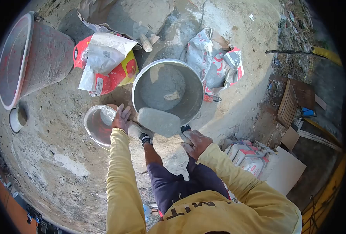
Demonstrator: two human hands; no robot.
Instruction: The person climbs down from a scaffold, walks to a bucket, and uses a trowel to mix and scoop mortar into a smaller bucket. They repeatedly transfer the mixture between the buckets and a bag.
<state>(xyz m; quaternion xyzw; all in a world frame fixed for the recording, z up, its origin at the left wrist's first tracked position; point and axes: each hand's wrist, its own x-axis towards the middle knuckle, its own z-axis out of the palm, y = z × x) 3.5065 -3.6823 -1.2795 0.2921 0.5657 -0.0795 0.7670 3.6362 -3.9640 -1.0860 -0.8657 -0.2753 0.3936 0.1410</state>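
"Grey-coated flat tool (159, 121) over the near rim of the big tub (200, 111), yr R hand (197, 143) by its right end. Got hold of it?"

"Looks so: yr R fingers are curled in narrow there, tho the exact grip pt. is hidden. Tool's lying across the tub's near side, prob. so drips drop back onto the grey mix (161, 87)."

"And yr L hand (120, 118)?"

"Fingers part spread, at the right side of the small bucket (90, 124). Can't tell if it's gripping the rim or just steadying. Bucket's just left of the tub, prob. for a short reach."

"Sacks?"

"Red/yellow sack (109, 76) beyond the bucket, white/red sack (219, 64) right of the tub. Both look torn open, prob. kept close for easy access. Yr feet are near the tub too, likely so you needn't lean far."
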